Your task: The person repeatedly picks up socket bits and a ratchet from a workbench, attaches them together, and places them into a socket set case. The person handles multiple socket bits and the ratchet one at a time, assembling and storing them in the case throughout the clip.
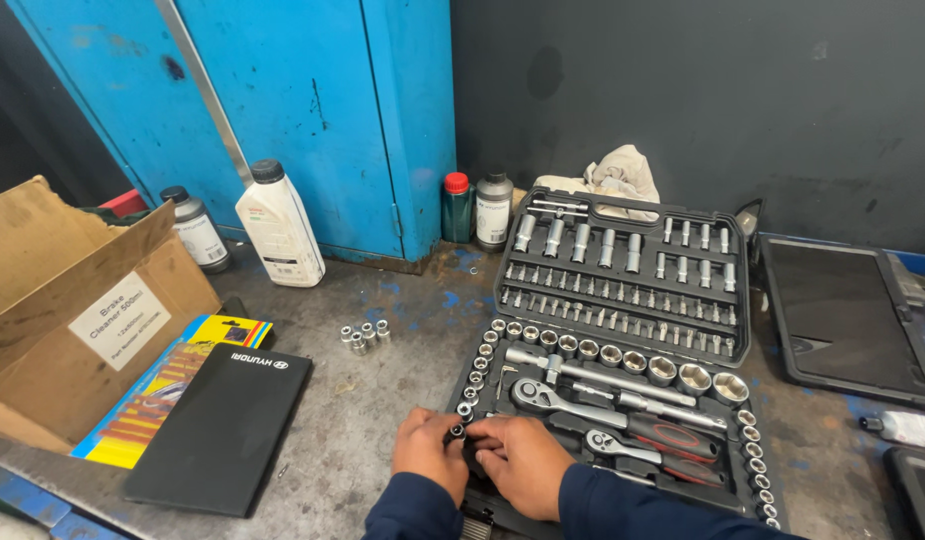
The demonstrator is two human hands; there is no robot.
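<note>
Both hands [482, 455] pinch small socket [456, 432] | open case [622, 330]: sockets, ratchets

A black socket case [622, 210] filled with silver sockets [622, 355] is seen right of centre. Far left, a blue cabinet [312, 110] is shown; a white bottle [279, 230] is black-capped. Near left, a black folder [222, 425] is laid over a yellow packet [227, 328].

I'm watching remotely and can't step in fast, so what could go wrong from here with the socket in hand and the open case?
1. The small socket, pinched between left hand and right hand at the case's corner, could slip and roll across the metal bench.
2. The loose sockets lying outside the open socket case may get left behind.
3. A sleeve could snag the ratchet beside the right hand.
</note>
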